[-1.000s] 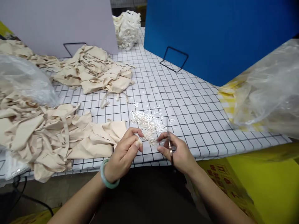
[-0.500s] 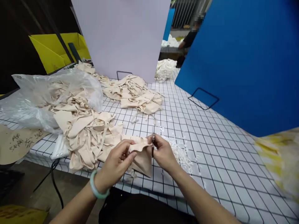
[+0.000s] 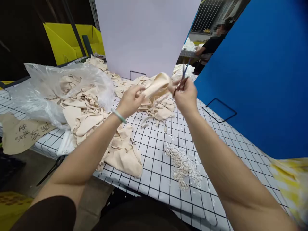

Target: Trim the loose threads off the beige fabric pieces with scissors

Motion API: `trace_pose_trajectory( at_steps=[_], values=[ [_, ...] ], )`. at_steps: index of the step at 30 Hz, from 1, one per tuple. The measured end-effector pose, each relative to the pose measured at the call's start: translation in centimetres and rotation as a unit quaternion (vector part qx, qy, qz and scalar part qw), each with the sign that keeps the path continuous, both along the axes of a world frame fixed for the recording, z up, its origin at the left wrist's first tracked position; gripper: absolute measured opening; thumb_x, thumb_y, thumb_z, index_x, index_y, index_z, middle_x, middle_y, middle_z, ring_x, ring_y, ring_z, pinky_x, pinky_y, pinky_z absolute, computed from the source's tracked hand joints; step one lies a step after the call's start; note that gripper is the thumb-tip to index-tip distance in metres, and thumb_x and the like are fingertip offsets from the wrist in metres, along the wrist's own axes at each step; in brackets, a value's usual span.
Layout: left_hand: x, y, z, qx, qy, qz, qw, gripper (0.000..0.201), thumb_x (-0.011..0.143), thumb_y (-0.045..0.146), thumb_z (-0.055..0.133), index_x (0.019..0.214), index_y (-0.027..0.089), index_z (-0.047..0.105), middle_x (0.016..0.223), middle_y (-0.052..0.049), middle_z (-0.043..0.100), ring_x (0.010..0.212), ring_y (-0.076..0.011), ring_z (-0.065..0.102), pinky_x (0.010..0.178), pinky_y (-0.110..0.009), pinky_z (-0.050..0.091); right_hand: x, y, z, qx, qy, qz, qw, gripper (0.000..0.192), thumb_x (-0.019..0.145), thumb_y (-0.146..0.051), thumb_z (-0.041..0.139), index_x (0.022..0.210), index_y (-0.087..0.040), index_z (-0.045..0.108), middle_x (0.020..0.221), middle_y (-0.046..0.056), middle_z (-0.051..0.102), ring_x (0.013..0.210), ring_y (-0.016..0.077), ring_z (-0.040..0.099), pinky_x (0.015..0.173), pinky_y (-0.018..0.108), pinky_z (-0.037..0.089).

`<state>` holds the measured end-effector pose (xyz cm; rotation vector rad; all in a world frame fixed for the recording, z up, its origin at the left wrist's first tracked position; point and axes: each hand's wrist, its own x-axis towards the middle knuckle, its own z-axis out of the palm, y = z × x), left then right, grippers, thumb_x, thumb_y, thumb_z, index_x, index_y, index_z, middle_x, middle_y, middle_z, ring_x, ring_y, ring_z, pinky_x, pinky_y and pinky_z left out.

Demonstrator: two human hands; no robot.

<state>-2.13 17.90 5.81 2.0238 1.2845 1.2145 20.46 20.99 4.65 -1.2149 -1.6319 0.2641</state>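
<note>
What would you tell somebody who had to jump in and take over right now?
Left hand: raised, gripping a beige fabric piece.
Right hand: raised beside it, holding small scissors at the piece's end.
On the checked table: a pile of beige pieces spilling from a plastic bag, a second pile farther back, white snippets in a heap near the front.
Done: the snippet heap suggests many pieces are trimmed.
Left: probably the piece in hand and the pile by the bag.
</note>
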Motion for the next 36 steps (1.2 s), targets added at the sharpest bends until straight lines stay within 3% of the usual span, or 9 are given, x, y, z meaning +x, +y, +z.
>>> trace_pose_trajectory(
  at_steps=[3,6,10,15,21,25,29,33,36],
  values=[
    [-2.8,-5.0,-4.8,0.009,0.150,0.050,0.987,0.015,0.094,0.014,0.051,0.095,0.014,0.065,0.097,-0.008,0.064,0.085,-0.0192,0.061,0.077,-0.036,0.053,-2.4,-6.0,-6.0,-0.241,0.046,0.094,0.965,0.021,0.079,-0.031,0.074,0.086,-0.022,0.056,0.079,0.000,0.062,0.068,0.0142,0.058,0.063,0.031,0.050],
    [-4.1,-10.3,-8.0,-0.005,0.197,0.051,0.979,0.016,0.092,0.013,0.047,0.085,0.014,0.061,0.085,-0.007,0.060,0.079,-0.0214,0.057,0.072,-0.038,0.052,-6.8,-9.9,-10.1,-0.296,0.039,0.140,0.944,0.026,0.070,-0.024,0.077,0.079,-0.023,0.053,0.076,-0.003,0.063,0.064,0.0133,0.057,0.062,0.029,0.049],
    [-4.1,-15.6,-9.9,0.003,0.257,0.012,0.966,0.008,0.089,0.014,0.051,0.090,0.015,0.059,0.095,-0.011,0.061,0.093,-0.0273,0.057,0.081,-0.043,0.052,-11.3,-9.5,-11.0,-0.297,0.047,0.164,0.940,0.025,0.070,-0.018,0.071,0.079,-0.024,0.049,0.085,-0.004,0.064,0.074,0.0135,0.058,0.067,0.026,0.046],
    [-6.7,-17.2,-10.8,0.038,0.262,0.043,0.963,0.016,0.086,0.004,0.045,0.090,0.015,0.056,0.098,-0.012,0.060,0.098,-0.0272,0.057,0.085,-0.041,0.051,-11.4,-11.7,-10.7,-0.306,0.028,0.184,0.934,0.023,0.065,-0.014,0.069,0.067,-0.023,0.047,0.066,-0.006,0.056,0.063,0.0139,0.050,0.063,0.026,0.040],
    [-6.3,-18.8,-9.8,0.021,0.202,-0.010,0.979,0.015,0.091,0.007,0.045,0.090,0.015,0.058,0.092,-0.010,0.062,0.090,-0.0242,0.057,0.079,-0.037,0.049,-5.9,-16.7,-10.2,-0.320,0.079,0.126,0.936,0.012,0.074,-0.021,0.063,0.076,-0.023,0.052,0.076,-0.001,0.060,0.066,0.0150,0.054,0.061,0.027,0.043],
    [-1.9,-20.5,-8.0,-0.132,0.004,-0.106,0.986,0.019,0.098,0.025,0.051,0.085,0.017,0.062,0.080,-0.004,0.060,0.075,-0.0166,0.055,0.068,-0.029,0.046,-3.9,-18.9,-7.7,-0.320,0.281,0.113,0.898,0.028,0.074,-0.033,0.075,0.083,-0.023,0.050,0.084,-0.001,0.060,0.071,0.0142,0.060,0.068,0.029,0.052],
    [1.4,-19.3,-7.8,-0.315,-0.246,-0.085,0.913,0.031,0.096,0.045,0.056,0.090,0.016,0.064,0.083,-0.004,0.063,0.074,-0.0147,0.057,0.069,-0.028,0.050,-5.2,-23.0,-6.3,-0.289,0.324,0.141,0.890,0.029,0.076,-0.030,0.078,0.080,-0.023,0.051,0.084,-0.001,0.059,0.072,0.0136,0.060,0.068,0.028,0.054],
    [0.1,-15.6,-6.9,-0.419,-0.402,-0.010,0.814,0.019,0.091,0.032,0.066,0.095,0.013,0.066,0.086,-0.006,0.066,0.074,-0.0147,0.062,0.070,-0.030,0.055,-6.9,-26.4,-6.3,-0.298,0.296,0.195,0.886,0.024,0.083,-0.025,0.072,0.077,-0.023,0.049,0.083,-0.001,0.058,0.070,0.0138,0.060,0.066,0.029,0.055],
    [-3.1,-12.1,-4.7,-0.378,-0.409,0.057,0.829,0.018,0.092,0.032,0.066,0.093,0.014,0.068,0.086,-0.007,0.067,0.073,-0.0152,0.064,0.067,-0.031,0.057,-7.0,-26.8,-5.8,-0.300,0.327,0.214,0.870,0.026,0.084,-0.026,0.071,0.075,-0.023,0.047,0.082,-0.001,0.057,0.068,0.0134,0.061,0.063,0.029,0.055]
  ],
)
